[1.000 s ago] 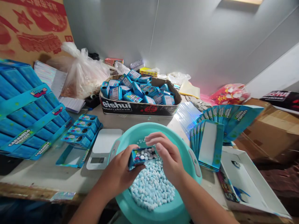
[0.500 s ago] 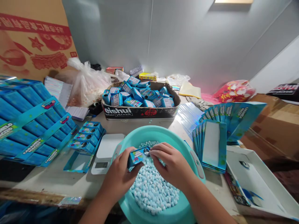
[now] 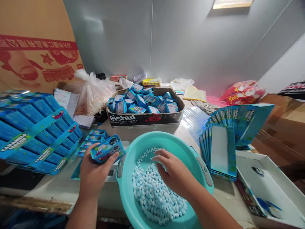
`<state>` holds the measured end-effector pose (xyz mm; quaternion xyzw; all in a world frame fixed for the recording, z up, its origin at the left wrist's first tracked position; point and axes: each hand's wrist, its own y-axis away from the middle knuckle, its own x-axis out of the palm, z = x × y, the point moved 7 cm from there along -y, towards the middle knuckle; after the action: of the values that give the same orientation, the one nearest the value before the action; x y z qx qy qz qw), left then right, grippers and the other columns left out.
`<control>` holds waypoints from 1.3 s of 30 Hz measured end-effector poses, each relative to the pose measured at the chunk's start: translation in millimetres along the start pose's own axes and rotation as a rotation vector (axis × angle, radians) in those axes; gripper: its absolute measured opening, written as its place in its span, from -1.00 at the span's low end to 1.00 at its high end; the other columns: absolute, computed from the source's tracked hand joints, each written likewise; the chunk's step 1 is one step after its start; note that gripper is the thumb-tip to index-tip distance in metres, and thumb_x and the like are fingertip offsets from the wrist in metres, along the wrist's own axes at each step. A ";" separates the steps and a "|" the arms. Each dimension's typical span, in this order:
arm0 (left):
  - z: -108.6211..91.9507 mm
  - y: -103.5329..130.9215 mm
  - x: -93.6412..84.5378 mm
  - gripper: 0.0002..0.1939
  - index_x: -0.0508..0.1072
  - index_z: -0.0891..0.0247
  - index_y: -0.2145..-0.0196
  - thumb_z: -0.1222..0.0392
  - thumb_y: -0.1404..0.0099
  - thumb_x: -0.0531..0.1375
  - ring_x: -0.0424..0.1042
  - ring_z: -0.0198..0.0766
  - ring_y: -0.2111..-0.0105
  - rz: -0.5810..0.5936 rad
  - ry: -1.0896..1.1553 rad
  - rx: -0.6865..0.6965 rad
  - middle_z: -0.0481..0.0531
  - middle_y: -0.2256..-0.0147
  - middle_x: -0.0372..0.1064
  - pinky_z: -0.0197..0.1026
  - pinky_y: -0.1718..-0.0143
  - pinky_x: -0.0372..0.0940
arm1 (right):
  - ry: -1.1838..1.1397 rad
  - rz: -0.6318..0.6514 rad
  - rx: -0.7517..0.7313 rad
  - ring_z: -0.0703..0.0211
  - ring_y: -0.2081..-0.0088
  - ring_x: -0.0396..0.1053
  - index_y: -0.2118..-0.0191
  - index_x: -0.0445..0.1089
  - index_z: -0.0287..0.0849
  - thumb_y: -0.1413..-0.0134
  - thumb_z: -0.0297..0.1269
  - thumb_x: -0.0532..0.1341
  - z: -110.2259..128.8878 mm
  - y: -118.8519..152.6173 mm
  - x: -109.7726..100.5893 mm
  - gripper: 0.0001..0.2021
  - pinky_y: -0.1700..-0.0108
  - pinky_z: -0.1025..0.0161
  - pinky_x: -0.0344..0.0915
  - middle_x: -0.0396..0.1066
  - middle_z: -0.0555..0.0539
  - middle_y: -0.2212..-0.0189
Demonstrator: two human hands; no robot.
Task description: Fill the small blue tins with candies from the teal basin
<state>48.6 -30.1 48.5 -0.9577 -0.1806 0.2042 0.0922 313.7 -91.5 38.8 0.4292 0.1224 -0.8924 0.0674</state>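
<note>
My left hand (image 3: 91, 171) is closed around a small blue candy box (image 3: 107, 149), tilted above the white kitchen scale (image 3: 113, 178). Dark round openings show on the box's face. Over the turquoise basin (image 3: 164, 137), my right hand (image 3: 172, 170) hangs with its fingers loosely bent and apart. Beneath it lies a heap of small pale blue and white candies (image 3: 154, 194). Just behind my left hand, a few similar blue boxes (image 3: 95, 136) stand in a blue display tray (image 3: 76, 171), partly hidden by the hand.
At the back, a black carton (image 3: 147, 119) holds several blue boxes. Filled display trays (image 3: 40, 130) are stacked at the left, near a plastic bag (image 3: 92, 92). Folded blue display cartons (image 3: 221, 149) stand right of the basin, beside an open white box (image 3: 274, 184).
My left hand has carried the candy box left, from over the basin to above the scale. My right hand has come away from the box and stays over the candies.
</note>
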 end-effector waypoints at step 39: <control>29.6 -22.4 -89.9 -0.43 0.32 0.20 -0.15 -0.07 -0.27 0.29 0.45 -0.01 -0.04 -0.307 -0.125 0.166 0.19 -0.02 0.43 0.06 -0.05 0.40 | 0.210 0.770 0.257 0.03 0.25 0.43 0.33 0.51 -0.09 0.18 -0.49 0.20 -38.4 34.4 82.7 -0.76 0.28 0.24 0.11 0.55 -0.09 0.31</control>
<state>-47.4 -41.0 59.7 -0.8935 -0.3124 0.2610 0.1896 298.7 -115.2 -54.5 0.5370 -0.1532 -0.7616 0.3289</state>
